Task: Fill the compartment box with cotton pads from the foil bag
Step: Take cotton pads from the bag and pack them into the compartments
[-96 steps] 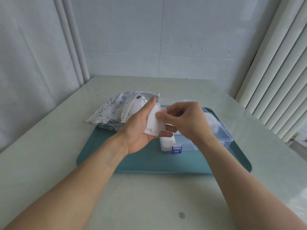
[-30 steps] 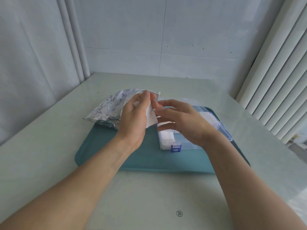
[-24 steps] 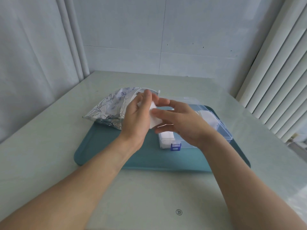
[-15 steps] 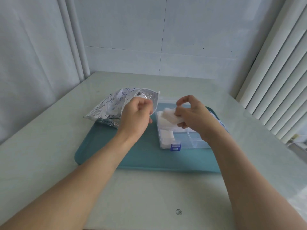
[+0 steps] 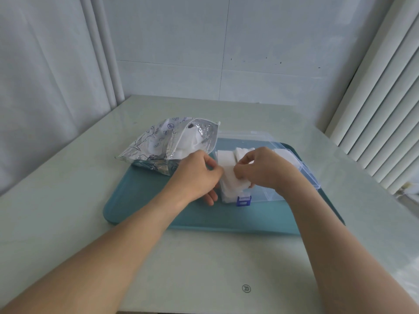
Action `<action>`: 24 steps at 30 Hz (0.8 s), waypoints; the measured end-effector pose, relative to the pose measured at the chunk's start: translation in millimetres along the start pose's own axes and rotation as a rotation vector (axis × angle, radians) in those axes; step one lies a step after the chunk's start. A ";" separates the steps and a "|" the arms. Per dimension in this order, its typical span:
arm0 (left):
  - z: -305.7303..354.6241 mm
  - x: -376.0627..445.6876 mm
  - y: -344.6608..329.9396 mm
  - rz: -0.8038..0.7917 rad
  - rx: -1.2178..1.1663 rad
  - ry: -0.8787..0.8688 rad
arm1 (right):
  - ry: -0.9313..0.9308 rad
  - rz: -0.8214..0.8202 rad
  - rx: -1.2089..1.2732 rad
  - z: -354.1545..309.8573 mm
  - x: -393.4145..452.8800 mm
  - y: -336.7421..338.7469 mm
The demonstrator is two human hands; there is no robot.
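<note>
A clear compartment box (image 5: 310, 175) with a blue latch (image 5: 243, 200) sits on the teal tray (image 5: 145, 200), lid open toward the back. White cotton pads (image 5: 225, 158) fill its left compartments. My right hand (image 5: 265, 171) pinches a stack of cotton pads (image 5: 233, 181) and holds it over the front-left compartment. My left hand (image 5: 197, 177) is curled at the stack's left edge, fingertips against it. The silver foil bag (image 5: 158, 146) lies open on the tray's back-left corner, with white pads showing in its mouth.
The tray rests on a pale green table (image 5: 68, 200). A curtain (image 5: 45, 75) hangs on the left, a wall stands behind, and vertical blinds (image 5: 385, 109) close off the right.
My right hand carried the pads down from mid-air to the box's front-left compartment. My left hand dropped from beside the bag mouth to the left edge of the stack.
</note>
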State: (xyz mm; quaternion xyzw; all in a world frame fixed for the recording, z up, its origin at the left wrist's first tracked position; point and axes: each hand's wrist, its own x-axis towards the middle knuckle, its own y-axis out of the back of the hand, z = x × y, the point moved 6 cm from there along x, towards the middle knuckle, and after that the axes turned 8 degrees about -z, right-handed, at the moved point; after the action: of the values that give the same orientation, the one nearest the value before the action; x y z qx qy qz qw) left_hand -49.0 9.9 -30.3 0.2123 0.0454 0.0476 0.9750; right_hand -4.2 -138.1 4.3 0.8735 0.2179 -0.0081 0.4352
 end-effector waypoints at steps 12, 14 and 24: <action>0.5 -6.2 -5.9 -0.083 -0.173 0.062 | 0.018 -0.072 -0.161 5.1 3.2 -3.0; 2.0 -7.8 -6.8 -0.082 -0.177 0.065 | 0.018 -0.011 -0.242 3.1 1.9 -0.5; 34.3 -21.7 38.9 0.537 0.209 -0.426 | 0.168 -0.088 -0.119 1.8 1.0 8.5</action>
State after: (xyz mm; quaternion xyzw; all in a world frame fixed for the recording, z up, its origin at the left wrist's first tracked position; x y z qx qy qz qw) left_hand -69.7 28.6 18.5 0.3201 -0.2115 0.2521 0.8884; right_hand 0.3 -143.6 9.4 0.8334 0.2920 0.0590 0.4656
